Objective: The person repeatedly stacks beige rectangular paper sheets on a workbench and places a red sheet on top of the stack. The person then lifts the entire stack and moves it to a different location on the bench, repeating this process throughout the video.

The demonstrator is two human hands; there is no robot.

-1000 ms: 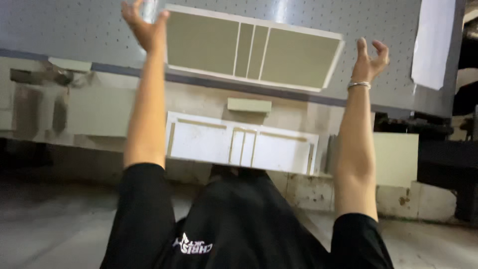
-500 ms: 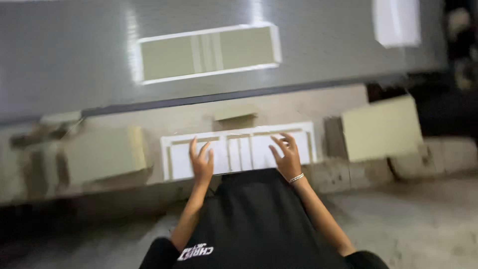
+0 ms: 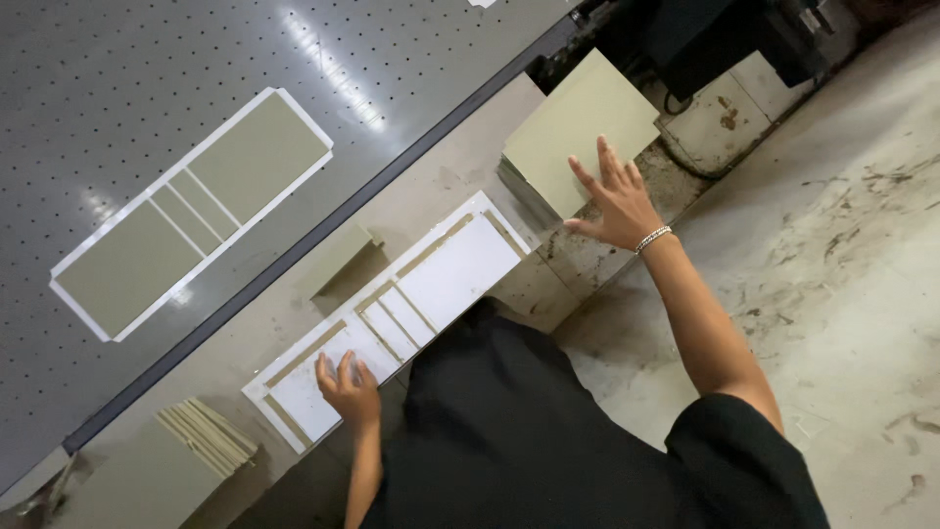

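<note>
Our left hand (image 3: 348,390) flat, open on white frame (image 3: 392,318) at surface (image 3: 245,338) edge. Right hand (image 3: 615,201) spread, empty, over olive stack (image 3: 573,122). We press evenly, keep frame flat.

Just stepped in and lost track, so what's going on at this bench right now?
A person in a black shirt leans over a worn bench. The left hand rests flat on a white sheet with cut rectangular panels, its fingers spread. The right hand reaches, open, over a stack of olive-green square boards. A matching olive panel set in a white frame lies on the grey perforated table beyond.
</note>
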